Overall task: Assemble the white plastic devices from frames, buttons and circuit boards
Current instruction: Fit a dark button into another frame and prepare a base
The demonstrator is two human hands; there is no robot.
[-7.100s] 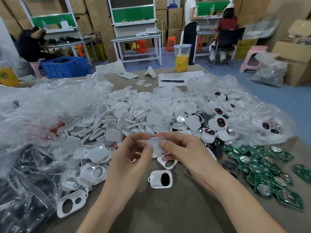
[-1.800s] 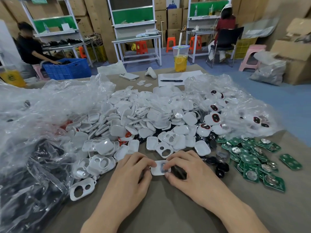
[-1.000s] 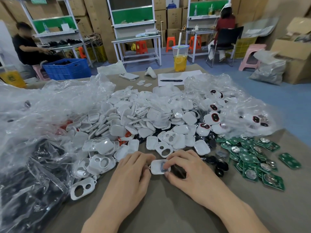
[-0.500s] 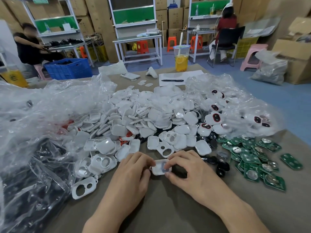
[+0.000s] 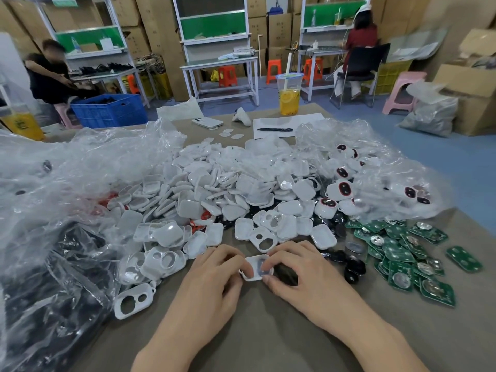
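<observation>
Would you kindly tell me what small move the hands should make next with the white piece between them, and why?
Probably press down firmly on the white piece to seat its parts: the left hand and right hand both pinch its rim, and it lies flat on the table.

Lidded drink cup [image 5: 289,97] with straw, white phone [image 5: 207,122], pen [image 5: 274,129] on paper sheet [image 5: 304,120], blue crate [image 5: 108,110], pink stool [image 5: 410,76]

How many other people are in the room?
2: a person in black at far left, a person in red seated at far right; others may be hidden.
</observation>
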